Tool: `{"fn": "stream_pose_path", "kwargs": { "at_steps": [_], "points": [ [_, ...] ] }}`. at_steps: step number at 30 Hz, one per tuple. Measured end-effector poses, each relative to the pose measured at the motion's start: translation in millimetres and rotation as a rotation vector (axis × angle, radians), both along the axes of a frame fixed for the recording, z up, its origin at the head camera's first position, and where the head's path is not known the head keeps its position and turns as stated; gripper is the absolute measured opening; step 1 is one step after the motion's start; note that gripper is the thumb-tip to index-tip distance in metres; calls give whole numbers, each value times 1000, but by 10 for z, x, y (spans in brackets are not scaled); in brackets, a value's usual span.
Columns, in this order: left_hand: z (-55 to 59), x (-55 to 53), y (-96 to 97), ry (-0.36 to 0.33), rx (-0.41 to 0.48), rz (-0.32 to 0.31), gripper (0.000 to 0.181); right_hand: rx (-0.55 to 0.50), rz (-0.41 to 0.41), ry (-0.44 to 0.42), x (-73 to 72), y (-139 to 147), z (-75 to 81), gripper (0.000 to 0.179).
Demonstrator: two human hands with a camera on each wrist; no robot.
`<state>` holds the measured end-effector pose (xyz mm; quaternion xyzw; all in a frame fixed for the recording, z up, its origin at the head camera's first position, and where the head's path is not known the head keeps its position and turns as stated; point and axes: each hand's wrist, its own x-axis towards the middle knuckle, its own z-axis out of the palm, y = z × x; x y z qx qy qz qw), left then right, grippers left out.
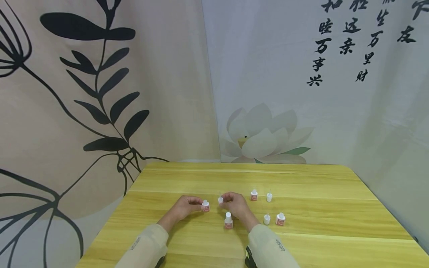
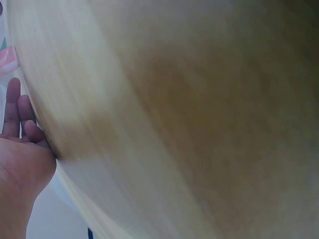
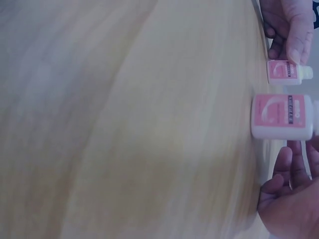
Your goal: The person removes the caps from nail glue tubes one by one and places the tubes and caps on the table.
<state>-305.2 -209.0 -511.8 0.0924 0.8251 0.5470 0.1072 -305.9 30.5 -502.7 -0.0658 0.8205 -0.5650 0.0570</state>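
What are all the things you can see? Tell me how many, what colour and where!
Little bottles: four, white with reddish-pink labels; one held, one front middle, two on the right.
Loose caps: three, white with thin stems; one held, two beside the right-side bottles.
Tall cap: one, white, on the front middle bottle.
Table: one, yellow wood, under the bottles.
Backdrop: one, pale beige and grey, behind.
Plant drawing: one, black, left.
Flower picture: one, pale, middle.
Writing: four columns, black, top right.
Sleeves: two, cream, front.
Left hand: one, bare, holding a bottle.
Right hand: one, bare, holding a cap.
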Motion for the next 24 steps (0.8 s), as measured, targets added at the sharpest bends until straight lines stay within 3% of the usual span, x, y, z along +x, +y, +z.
{"fn": "stream_pose_path", "kwargs": {
  "at_steps": [24],
  "points": [
    [15, 14, 13, -1, 14, -2, 23, 56, 66, -2, 45, 23, 11, 18]
  ]
}}
